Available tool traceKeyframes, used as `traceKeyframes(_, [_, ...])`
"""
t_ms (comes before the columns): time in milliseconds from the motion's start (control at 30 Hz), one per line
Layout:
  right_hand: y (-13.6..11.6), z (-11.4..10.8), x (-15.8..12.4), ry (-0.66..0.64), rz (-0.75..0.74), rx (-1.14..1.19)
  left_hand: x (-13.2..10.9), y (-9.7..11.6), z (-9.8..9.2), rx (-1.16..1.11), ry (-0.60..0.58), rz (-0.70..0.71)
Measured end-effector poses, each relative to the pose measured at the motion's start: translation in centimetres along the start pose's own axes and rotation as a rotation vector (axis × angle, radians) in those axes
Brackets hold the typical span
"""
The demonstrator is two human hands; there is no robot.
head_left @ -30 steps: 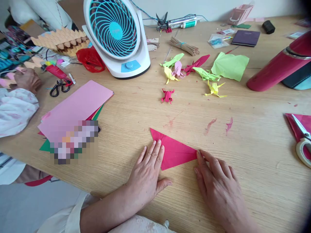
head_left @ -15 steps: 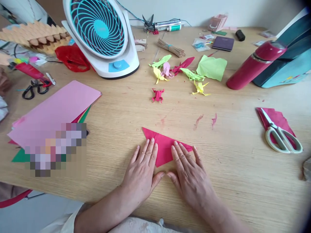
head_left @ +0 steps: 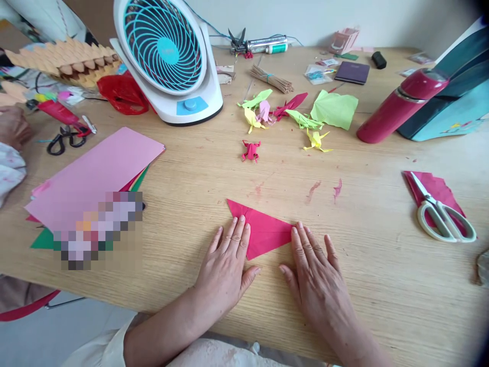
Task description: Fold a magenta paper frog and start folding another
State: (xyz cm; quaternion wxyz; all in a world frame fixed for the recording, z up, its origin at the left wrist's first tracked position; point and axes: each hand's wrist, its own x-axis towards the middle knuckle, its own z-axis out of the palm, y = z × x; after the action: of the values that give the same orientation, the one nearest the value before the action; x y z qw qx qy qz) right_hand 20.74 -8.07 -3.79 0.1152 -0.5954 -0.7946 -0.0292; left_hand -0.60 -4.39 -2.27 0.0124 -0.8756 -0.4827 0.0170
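Note:
A magenta paper folded into a triangle lies flat on the wooden table in front of me. My left hand lies flat, fingers stretched out, with its fingertips on the triangle's left edge. My right hand also lies flat, fingers spread, its fingertips touching the triangle's right corner. Neither hand holds anything.
A stack of pink and coloured paper sheets lies at the left. A white and teal fan stands behind. Small origami figures lie mid-table, a red frog nearest. White scissors rest on magenta scraps at right, beside a red flask. Another person's hand is at far left.
My right hand slid left over the triangle, then back right to its corner. My left hand stayed on the left edge. The camera view shifted slightly.

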Motion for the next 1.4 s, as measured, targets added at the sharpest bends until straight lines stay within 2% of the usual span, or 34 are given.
traceKeyframes(200, [0.5, 0.1, -0.3, 0.015, 0.021, -0.011, 0.1, -0.2, -0.3, -0.021, -0.039, -0.009])
traceKeyframes(300, [0.4, 0.2, -0.2, 0.02, 0.018, -0.02, 0.3, 0.1, -1.3, -0.041, -0.066, -0.03])
traceKeyframes(367, [0.4, 0.3, -0.3, 0.024, 0.022, -0.024, 0.8, 0.7, -2.2, -0.048, -0.032, -0.043])
traceKeyframes(433, [0.6, 0.4, -0.4, 0.033, 0.017, -0.03, 1.5, 1.7, -2.9, -0.054, 0.025, 0.044])
traceKeyframes(500, [0.8, 0.7, -0.6, 0.044, -0.002, -0.036, 2.6, 2.8, -3.1, -0.072, 0.049, 0.209])
traceKeyframes(567, [1.0, 0.9, -0.7, 0.058, -0.026, -0.038, 3.7, 3.6, -2.8, -0.086, 0.012, 0.292])
traceKeyframes(667, [1.2, 1.1, -0.8, 0.078, -0.044, -0.035, 4.8, 3.9, -1.8, -0.111, -0.079, 0.302])
traceKeyframes(767, [1.3, 1.1, -0.9, 0.071, -0.032, -0.025, 5.0, 3.4, -1.2, -0.112, -0.063, 0.312])
traceKeyframes(967, [1.3, 1.1, -0.9, 0.05, -0.008, -0.018, 4.5, 2.9, -1.3, -0.082, -0.049, 0.326])
traceKeyframes(1133, [1.2, 1.1, -0.9, 0.027, -0.007, -0.049, 4.4, 2.6, -0.3, -0.068, -0.002, 0.261])
traceKeyframes(1267, [1.0, 1.2, -0.7, 0.054, 0.005, -0.065, 4.0, 0.9, 0.4, -0.074, -0.001, 0.236])
traceKeyframes(1400, [0.9, 1.5, -0.7, 0.085, 0.008, -0.058, 3.4, -1.7, -0.1, -0.077, -0.056, 0.206])
